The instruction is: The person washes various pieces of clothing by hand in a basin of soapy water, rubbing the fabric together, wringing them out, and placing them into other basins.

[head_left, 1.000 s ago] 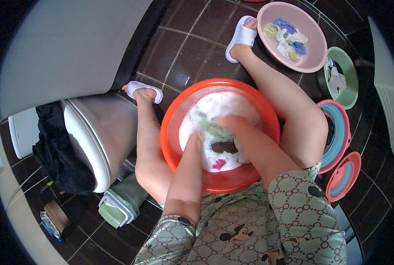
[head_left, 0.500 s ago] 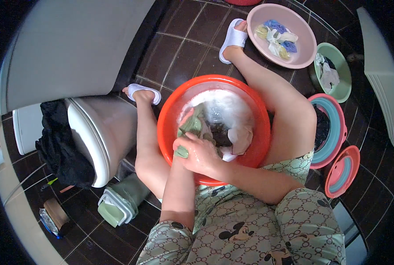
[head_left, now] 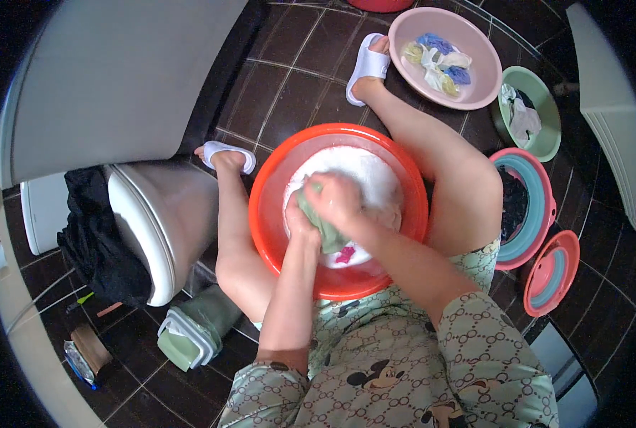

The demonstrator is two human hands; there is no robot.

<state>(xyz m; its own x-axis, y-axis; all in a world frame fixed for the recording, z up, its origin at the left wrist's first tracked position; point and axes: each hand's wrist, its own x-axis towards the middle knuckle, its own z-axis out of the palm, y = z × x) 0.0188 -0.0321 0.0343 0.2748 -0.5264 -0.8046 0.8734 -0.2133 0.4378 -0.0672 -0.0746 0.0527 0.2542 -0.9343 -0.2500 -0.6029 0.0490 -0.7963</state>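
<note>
Between my legs stands a red-orange basin (head_left: pixel 266 214) with white suds (head_left: pixel 353 162) in it. Over the suds, both my hands are closed on a wet, pale green cloth (head_left: pixel 328 234). My left hand (head_left: pixel 301 222) grips it from the left and below. Across its top lies my right hand (head_left: pixel 336 200), slightly blurred, with fingers bent over the fabric. The cloth's lower end hangs below my hands. A small pink piece (head_left: pixel 345 255) shows in the suds beneath it, and a pale beige cloth (head_left: pixel 385 216) lies at the basin's right side.
Far right, a pink basin (head_left: pixel 485 89) and a green basin (head_left: pixel 550 146) hold laundry. Nearer stand two collapsible pink-and-blue basins (head_left: pixel 542 207) (head_left: pixel 553 274). At left are a toilet (head_left: pixel 164 221) with black fabric (head_left: pixel 100 235) on it and a lidded bin (head_left: pixel 189 339).
My right hand has moved up and away from my left wrist onto the green cloth. My left hand now shows, gripping it. The pink piece has come into sight and more suds show.
</note>
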